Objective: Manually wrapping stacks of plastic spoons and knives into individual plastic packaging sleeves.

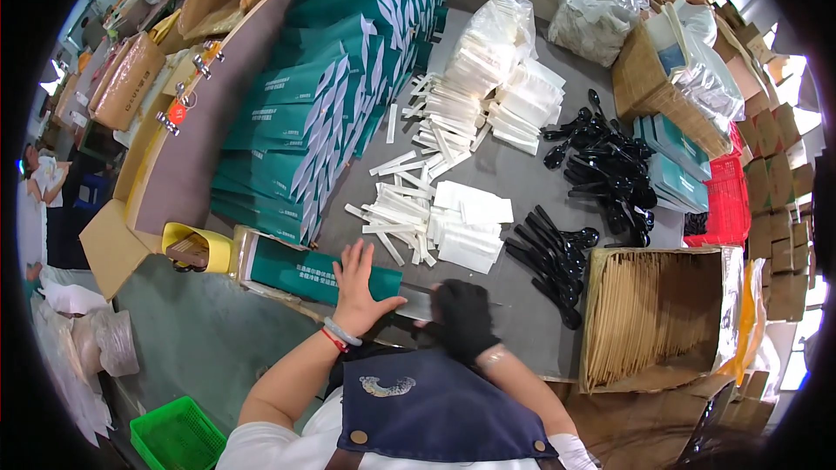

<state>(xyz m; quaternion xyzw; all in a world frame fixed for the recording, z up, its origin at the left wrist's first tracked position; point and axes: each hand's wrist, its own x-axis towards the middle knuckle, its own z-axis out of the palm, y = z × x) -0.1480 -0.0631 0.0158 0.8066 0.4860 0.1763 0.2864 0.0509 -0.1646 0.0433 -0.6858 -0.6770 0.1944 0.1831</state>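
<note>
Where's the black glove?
In the head view, the black glove is on the right hand, below centre, right of the bare left hand and above the navy apron.

Even, bright light covers the worktable [540, 183], while patches at the far right burn white. Highlights glint on a clear plastic bag [596, 17] and black spoons [570, 248]; blur softens the gloved right hand [466, 318]; fisheye distortion bends edges toward a black rim.
</note>
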